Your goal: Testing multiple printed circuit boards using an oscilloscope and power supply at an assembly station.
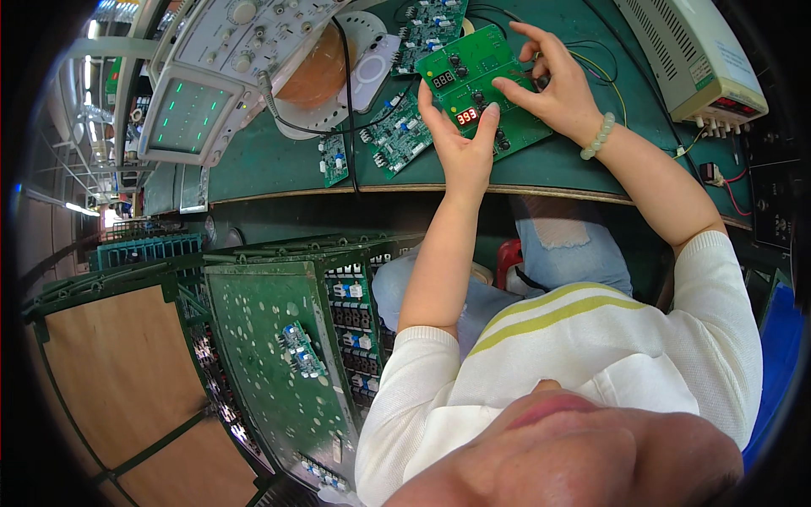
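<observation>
A green circuit board (pixel 473 63) with two digit displays is tilted over the bench. The nearer display (pixel 467 116) glows red and the farther one (pixel 443 79) is unlit. My left hand (pixel 460 139) grips the board's near left part, thumb on its face beside the lit display and fingers along the left edge. Over the board's right side is my right hand (pixel 553 84), fingers apart, its thumb tip at the board's face. Small black parts stand on the board near that thumb. More populated circuit boards (pixel 397 139) lie just left of my left hand.
An oscilloscope (pixel 193 114) with green traces stands at the left; its cable (pixel 348 101) crosses the bench. A power supply (pixel 697 63) sits at the right, wires near it. A board rack (pixel 270 338) stands below left, beside my legs. The bench edge (pixel 321 193) runs before me.
</observation>
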The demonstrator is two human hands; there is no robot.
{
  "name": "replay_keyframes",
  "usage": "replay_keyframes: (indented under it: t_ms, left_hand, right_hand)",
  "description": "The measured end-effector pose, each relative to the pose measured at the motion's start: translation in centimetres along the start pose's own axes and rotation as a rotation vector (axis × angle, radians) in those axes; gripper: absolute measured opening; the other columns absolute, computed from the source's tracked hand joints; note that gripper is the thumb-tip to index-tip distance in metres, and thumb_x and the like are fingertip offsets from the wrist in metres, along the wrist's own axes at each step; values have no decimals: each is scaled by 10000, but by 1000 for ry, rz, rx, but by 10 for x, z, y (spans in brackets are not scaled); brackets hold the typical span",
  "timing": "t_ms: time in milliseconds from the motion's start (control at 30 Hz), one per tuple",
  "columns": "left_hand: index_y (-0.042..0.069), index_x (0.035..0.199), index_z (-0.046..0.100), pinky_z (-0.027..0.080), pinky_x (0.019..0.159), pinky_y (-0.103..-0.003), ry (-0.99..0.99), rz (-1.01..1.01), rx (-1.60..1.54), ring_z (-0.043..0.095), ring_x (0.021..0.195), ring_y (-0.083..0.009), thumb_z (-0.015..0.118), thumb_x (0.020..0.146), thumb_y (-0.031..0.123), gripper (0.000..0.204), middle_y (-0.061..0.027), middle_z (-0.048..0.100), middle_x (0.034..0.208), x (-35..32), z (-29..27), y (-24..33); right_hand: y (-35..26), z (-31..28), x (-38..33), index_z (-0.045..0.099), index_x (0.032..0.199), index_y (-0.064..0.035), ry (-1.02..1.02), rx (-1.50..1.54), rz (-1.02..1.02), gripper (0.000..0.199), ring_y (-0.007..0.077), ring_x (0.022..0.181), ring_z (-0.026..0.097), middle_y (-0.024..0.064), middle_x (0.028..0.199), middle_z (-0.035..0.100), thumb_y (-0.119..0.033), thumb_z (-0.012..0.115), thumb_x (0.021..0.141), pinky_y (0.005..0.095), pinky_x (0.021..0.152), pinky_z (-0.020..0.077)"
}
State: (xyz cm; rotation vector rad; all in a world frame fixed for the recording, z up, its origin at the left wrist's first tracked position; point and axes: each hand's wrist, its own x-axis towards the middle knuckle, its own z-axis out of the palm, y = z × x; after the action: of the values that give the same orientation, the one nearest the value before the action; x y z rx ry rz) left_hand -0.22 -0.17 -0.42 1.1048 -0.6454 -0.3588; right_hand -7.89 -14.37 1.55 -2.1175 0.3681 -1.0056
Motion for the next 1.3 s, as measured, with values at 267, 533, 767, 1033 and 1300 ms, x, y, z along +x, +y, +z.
replay_keyframes:
  t_ms: [267, 533, 767, 1033, 1300]
  left_hand:
    - [90, 1438, 219, 422, 974, -340, 71, -15, -109, 474, 1184, -200, 446, 985, 258, 534, -93, 457, 1311, 2, 2, 2]
    - [101, 1446, 233, 379, 1031, -367, 73, 29, -126, 455, 1236, -213, 260, 1011, 462, 566, -94, 435, 1359, 6, -1, -4]
    - [114, 1452, 229, 389, 1021, -366, 74, 6, -142, 472, 1223, -219, 246, 1009, 481, 575, -96, 445, 1364, 5, -3, -7]
    - [111, 1455, 223, 394, 1016, -371, 100, -13, -145, 471, 1222, -222, 236, 1011, 478, 576, -93, 445, 1364, 4, -4, -9]
    - [120, 1456, 218, 394, 1015, -365, 81, -8, -140, 470, 1219, -226, 226, 1014, 460, 558, -92, 450, 1355, 4, -3, -9]
  right_hand:
    - [2, -16, 10, 539, 1198, -92, 89, -206, -332, 543, 191, 797, 534, 43, 895, 538, -284, 753, 738, 328, 770, 435]
    - [-28, -29, 9, 553, 927, -119, -111, -546, -568, 312, 209, 902, 516, 28, 858, 541, -313, 705, 736, 356, 882, 349]
    - [-30, -23, 2, 557, 864, -112, -121, -637, -564, 267, 204, 937, 503, 26, 852, 531, -333, 684, 785, 371, 900, 307]
    - [-21, -20, 1, 590, 804, -120, -117, -637, -559, 246, 192, 940, 511, 16, 810, 554, -347, 681, 782, 372, 911, 312]
    - [-19, -19, 2, 595, 795, -114, -119, -637, -564, 246, 192, 937, 514, 14, 814, 559, -341, 687, 778, 369, 911, 321]
